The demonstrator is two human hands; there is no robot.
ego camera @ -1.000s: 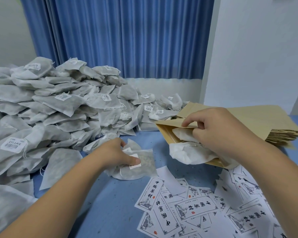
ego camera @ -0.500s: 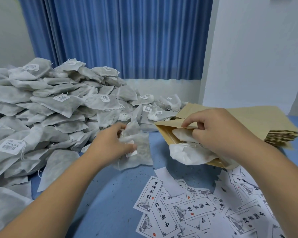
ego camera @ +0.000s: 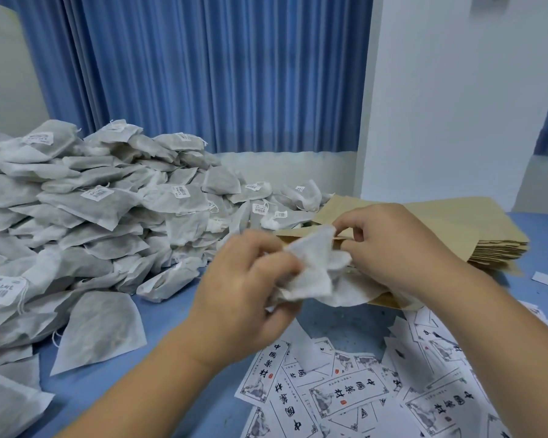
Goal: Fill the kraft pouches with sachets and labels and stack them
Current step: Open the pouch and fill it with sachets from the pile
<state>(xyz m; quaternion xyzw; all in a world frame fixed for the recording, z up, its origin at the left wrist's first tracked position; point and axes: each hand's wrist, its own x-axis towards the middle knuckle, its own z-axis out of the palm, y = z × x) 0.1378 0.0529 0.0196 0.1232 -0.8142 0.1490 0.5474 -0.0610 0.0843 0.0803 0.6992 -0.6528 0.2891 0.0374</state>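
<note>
Your L hand [ego camera: 244, 289] grips the sachet [ego camera: 314, 267]; pouch [ego camera: 383, 301] mouth lies just right, pinched open by your R hand [ego camera: 389, 248].

A crumpled white sachet [ego camera: 310, 267] is sitting at the open pouch's [ego camera: 293, 234] mouth, beside the flat pouch stack [ego camera: 475, 226]; a sachet pile [ego camera: 92, 216] is lying left, labels [ego camera: 348, 396] scattered nearer.

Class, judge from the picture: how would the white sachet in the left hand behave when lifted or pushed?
Probably floppy: the sachet crumples and folds in the left hand. Likely light: that hand holds it aloft. Unlikely to roll: piled sachets lie flat.
</note>
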